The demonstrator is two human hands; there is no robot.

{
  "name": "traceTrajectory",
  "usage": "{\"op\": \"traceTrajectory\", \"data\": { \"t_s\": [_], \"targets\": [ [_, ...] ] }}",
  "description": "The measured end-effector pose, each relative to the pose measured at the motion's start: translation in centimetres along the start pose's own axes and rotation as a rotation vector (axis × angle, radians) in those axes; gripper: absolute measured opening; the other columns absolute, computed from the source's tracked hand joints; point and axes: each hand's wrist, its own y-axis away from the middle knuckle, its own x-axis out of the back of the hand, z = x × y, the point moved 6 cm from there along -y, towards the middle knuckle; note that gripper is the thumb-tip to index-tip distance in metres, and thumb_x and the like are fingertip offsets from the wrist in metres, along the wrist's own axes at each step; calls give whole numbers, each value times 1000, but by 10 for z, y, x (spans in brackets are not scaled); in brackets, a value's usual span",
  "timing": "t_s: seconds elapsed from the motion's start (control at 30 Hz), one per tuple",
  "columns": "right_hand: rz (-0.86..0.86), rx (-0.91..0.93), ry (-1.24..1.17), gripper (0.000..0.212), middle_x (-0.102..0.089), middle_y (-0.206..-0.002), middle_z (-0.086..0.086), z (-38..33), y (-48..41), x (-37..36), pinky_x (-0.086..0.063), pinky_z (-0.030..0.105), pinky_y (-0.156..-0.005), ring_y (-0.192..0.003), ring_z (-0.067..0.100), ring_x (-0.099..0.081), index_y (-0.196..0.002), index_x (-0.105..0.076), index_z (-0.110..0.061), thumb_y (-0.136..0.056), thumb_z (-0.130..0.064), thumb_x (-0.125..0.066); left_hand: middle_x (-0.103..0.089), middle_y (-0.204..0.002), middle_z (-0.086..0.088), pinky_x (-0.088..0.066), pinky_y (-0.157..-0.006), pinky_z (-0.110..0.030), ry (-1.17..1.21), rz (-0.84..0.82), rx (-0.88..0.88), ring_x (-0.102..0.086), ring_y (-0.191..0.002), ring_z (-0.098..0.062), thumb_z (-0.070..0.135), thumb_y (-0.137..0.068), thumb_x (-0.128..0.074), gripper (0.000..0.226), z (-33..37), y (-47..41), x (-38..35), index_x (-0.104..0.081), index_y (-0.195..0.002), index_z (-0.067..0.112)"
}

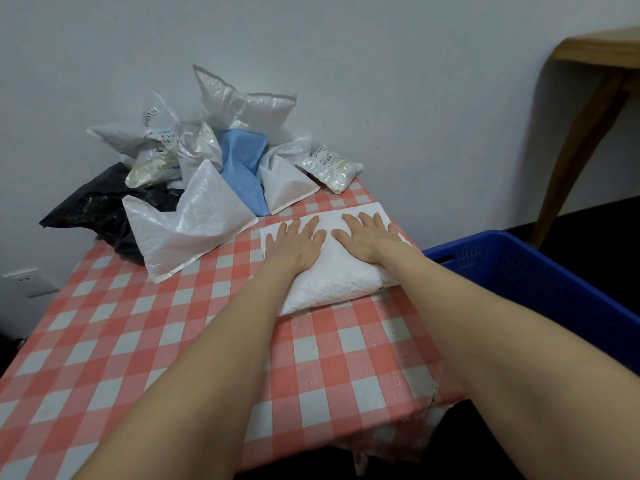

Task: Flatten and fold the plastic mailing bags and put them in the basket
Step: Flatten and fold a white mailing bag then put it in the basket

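Observation:
A white mailing bag (332, 285) lies on the red-and-white checked table (173, 341), near its right edge. It is puffed up at the near end and flatter at the far end. My left hand (294, 242) and my right hand (369, 237) press down on it side by side, palms flat, fingers straight and spread. A blue plastic basket (540, 271) stands to the right of the table, lower than the tabletop. What the basket holds cannot be seen.
A heap of several loose mailing bags (194, 223), white, blue (242, 168) and black (93, 209), fills the table's far left. A small printed packet (332, 168) lies at the far edge. A wooden table leg (581, 140) stands at right.

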Motion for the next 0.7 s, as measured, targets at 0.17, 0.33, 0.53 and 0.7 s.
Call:
{"op": "traceTrajectory", "data": {
  "t_s": [0.17, 0.33, 0.53, 0.7],
  "targets": [
    [13, -5, 1, 64, 2, -163, 3, 0, -1, 0, 1, 51, -118, -149, 28, 8, -154, -4, -31, -98, -60, -12, -3, -161, 1, 1, -117, -50, 5, 8, 0, 0, -148, -24, 50, -100, -12, 53, 1, 0, 0, -7, -151, 39],
    [16, -12, 1, 63, 4, -163, 3, 1, 0, -2, 3, 51, -118, -149, 28, 9, -154, -2, -32, -98, -60, -12, -6, -161, 1, -1, -117, -49, 2, 33, 9, -4, -148, -23, 49, -100, -13, 51, -1, 0, -2, -11, -151, 39],
    [24, -22, -145, 61, 6, -162, 6, 5, 16, 15, -1, 52, -118, -148, 30, 9, -154, -3, -32, -99, -54, -17, -14, -159, -9, -17, -117, -45, 11, 109, -67, -13, -146, -25, 35, -103, -19, 49, 5, 17, 14, -14, -152, 29],
    [112, -3, -110, 58, 3, -162, 7, 3, 42, 26, -2, 52, -117, -148, 32, 9, -154, -5, -30, -100, -47, -20, 1, -161, -3, -3, -118, -52, 56, 114, -19, 2, -148, -24, 43, -101, -14, 53, 7, 40, 21, -3, -152, 36]
  ]
}}
